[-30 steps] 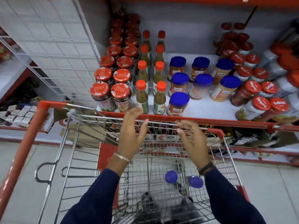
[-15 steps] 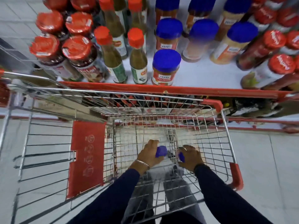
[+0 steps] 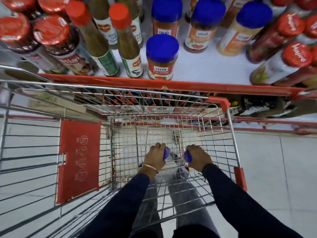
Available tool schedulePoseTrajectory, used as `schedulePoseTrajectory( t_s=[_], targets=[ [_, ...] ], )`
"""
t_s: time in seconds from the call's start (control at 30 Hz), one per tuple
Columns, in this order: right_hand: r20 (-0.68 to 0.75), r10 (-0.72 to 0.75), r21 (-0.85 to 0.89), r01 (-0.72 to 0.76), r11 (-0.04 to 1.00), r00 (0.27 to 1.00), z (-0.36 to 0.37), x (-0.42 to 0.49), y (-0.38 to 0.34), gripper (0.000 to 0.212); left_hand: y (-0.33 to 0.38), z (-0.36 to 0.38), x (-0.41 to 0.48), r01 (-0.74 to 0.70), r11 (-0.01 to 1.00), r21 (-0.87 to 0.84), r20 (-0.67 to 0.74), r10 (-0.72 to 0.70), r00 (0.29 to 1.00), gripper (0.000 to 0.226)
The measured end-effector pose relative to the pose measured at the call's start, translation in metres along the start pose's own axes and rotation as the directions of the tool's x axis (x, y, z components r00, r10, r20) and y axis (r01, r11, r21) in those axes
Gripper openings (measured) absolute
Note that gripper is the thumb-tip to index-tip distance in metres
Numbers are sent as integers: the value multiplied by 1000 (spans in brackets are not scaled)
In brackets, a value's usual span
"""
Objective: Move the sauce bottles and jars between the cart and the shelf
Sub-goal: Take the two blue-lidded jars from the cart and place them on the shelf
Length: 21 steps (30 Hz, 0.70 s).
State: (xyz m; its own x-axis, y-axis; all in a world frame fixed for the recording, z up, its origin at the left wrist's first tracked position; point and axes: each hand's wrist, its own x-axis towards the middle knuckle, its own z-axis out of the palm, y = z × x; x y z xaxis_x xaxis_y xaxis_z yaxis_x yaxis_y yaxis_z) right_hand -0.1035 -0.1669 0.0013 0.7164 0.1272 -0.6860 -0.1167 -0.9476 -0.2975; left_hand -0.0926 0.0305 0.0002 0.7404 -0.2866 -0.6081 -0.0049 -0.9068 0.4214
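Both your hands are down in the wire cart [image 3: 230, 134], each clamped on a blue-lidded jar. Left hand [image 3: 155, 158] wraps the left jar [image 3: 166, 152], right hand [image 3: 199, 157] wraps the right jar [image 3: 187, 155]; only slivers of blue lid show, bodies hidden. On the white shelf [image 3: 205, 69] stands a matching blue-lid jar [image 3: 161, 57], orange contents, beside green sauce bottles [image 3: 127, 43] with red caps.

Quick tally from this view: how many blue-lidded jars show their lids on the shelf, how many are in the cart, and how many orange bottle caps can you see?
Blue-lidded plastic jars on the white shelf: 4
Blue-lidded jars in the wire cart, one gripped by the left hand and one by the right hand: 2
Orange-capped slim glass bottles: 2
Total: 8
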Motion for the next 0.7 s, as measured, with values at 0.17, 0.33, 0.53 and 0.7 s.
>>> schedulePoseTrajectory(
  t_s=[0.17,0.33,0.53,0.7],
  targets=[
    [-143,-40,105,56,993,989,-48,-44,-10,55,28,-45,-33,-66,997,-38,-129,61,990,61],
    [-294,-87,157,138,978,952,-114,-94,-27,58,69,-100,-73,-134,989,-69,-310,106,945,64],
    [-460,-115,173,216,961,881,-198,-151,-37,49,117,-168,-106,-285,957,-47,-520,220,825,64],
    [-611,-161,132,300,945,775,-259,-177,-41,58,160,-222,-120,-384,923,-10,-628,293,721,64]
  ],
)
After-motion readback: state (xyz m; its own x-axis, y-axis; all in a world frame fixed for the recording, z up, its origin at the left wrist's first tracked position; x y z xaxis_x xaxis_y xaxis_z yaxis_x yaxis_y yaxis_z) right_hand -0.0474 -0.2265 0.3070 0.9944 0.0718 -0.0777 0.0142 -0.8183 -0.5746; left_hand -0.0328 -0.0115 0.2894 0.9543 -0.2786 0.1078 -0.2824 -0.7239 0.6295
